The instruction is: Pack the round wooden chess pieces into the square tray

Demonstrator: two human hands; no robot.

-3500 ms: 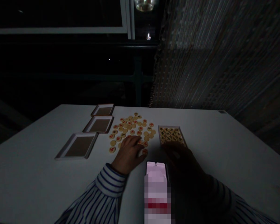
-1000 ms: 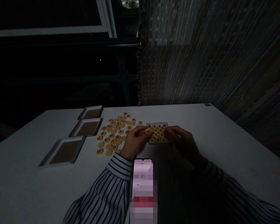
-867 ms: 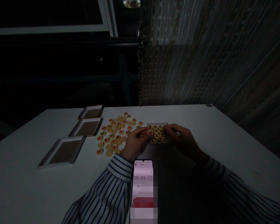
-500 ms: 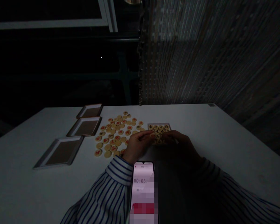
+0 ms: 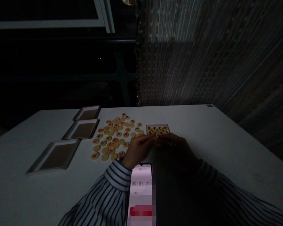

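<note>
My left hand is closed, thumb and fingers pinching a round wooden Chinese chess piece. From the other side, the fingertips of my right hand meet at the same piece; that hand lies in deep shadow. Just beyond and partly beneath the fingers is a shallow box filled with rows of pieces showing black characters. Its near part is hidden by my hands. Loose Chinese chess pieces lie scattered to the left, some with red or black characters up, others blank side up.
Three shallow trays or lids stand at the left: a grey one, a brown-rimmed one and another behind. A phone showing a timer lies in front of me on the white table. A bead-string curtain hangs behind.
My hands have come closer together, and the right fingertips now meet the left at the piece. The view has shifted slightly, moving the scene leftward.
</note>
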